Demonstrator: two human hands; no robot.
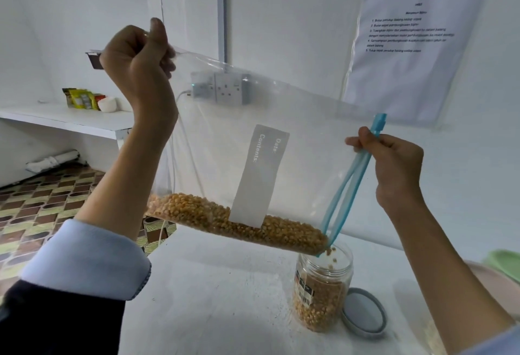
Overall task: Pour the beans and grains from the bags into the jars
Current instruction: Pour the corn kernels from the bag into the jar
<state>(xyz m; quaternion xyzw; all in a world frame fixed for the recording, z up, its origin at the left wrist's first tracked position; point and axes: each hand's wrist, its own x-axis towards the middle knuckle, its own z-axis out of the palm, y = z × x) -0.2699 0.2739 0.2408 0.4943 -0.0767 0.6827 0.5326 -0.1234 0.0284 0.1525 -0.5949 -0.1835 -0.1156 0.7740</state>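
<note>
Left hand point(140, 65): fist closed on the bottom corner of the bag point(253, 140), lifted high so the kernels slide down toward the open end
Right hand point(394, 163): pinches the blue zip strip point(349, 183) near its upper end, apparently keeping the mouth parted and steady over the jar point(323, 290)
Bag: clear, tilted, stretched between both hands, lowest corner just above the jar's rim
Kernels point(233, 219): yellow, heaped along the lower edge, a few dropping from the corner into the jar
Jar: upright on the white table point(211, 298), below and left of the right hand, well under the left; roughly two-thirds full, though the label hides part of the level
Lid point(364, 312): lying beside the jar's base, off so the opening stays free
Progress: pouring under way, a good share left in the bag
</note>
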